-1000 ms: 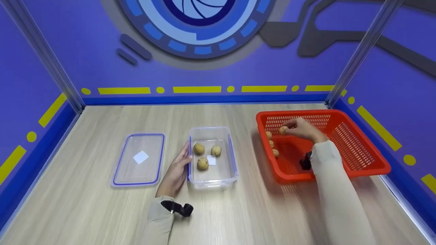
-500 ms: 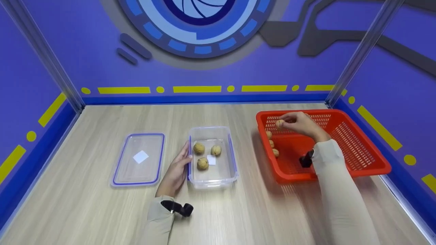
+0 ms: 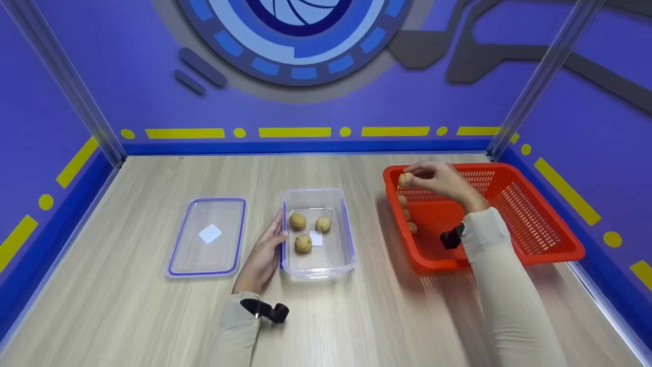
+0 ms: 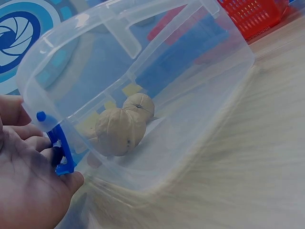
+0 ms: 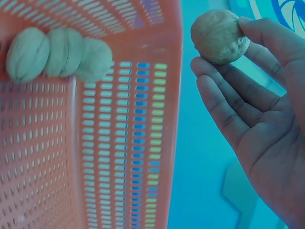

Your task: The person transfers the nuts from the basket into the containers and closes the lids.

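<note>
On my far left the clear lid (image 3: 229, 257), edged in blue, lies flat on the tabletop (image 3: 127, 316), a white square (image 3: 210, 234) at its middle. Next comes my left hand (image 3: 262, 259), fingers laid along the outside of the clear box (image 3: 318, 272), thumb against its left edge; I judge it steadies rather than clasps. The box stands uncovered, long sides running away from me, and three loose walnuts (image 3: 297, 221) sit on its floor around a second white square (image 3: 316, 238). Farther right, my right hand (image 3: 440, 179) pinches a single walnut (image 3: 405, 180) between thumb and fingertips, up by the far left corner of the red basket (image 3: 428, 266). This walnut is roundish, with no long axis I can make out; the box lies leftward of it and nearer me, well apart, my left hand touching the box's opposite side. Below my right hand, three more walnuts (image 3: 411, 228) lie in a close row along the basket's left wall.
</note>
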Demonstrator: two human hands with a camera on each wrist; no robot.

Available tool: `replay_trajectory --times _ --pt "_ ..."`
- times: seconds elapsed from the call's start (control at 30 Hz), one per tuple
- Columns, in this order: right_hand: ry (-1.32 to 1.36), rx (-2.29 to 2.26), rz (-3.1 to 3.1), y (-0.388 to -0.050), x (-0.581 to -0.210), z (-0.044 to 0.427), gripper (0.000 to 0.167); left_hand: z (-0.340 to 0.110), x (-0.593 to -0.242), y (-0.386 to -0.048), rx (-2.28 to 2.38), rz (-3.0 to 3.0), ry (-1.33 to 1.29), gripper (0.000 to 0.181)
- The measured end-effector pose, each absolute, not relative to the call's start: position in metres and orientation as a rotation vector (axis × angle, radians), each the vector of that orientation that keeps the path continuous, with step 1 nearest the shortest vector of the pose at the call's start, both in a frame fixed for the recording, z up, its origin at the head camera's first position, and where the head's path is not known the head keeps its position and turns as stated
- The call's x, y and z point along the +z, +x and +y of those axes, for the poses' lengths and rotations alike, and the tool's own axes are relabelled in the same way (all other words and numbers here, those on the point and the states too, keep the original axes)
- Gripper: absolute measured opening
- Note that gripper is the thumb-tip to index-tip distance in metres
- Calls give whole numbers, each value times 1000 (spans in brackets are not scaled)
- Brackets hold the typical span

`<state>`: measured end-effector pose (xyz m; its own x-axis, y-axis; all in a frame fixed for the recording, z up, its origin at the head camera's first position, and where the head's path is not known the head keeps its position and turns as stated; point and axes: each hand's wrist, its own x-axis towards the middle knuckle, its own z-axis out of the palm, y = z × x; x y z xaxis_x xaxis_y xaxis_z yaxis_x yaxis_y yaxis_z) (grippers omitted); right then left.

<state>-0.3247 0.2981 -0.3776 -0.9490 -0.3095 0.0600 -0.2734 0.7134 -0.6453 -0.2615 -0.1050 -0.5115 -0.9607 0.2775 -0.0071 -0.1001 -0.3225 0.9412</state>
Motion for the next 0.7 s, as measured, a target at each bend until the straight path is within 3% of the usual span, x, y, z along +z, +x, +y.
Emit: replay_trajectory --times 0.7 --pt "-617 -1110 2766 -325 -371 247 37 -104 -512 -262 2384 1648 206 65"
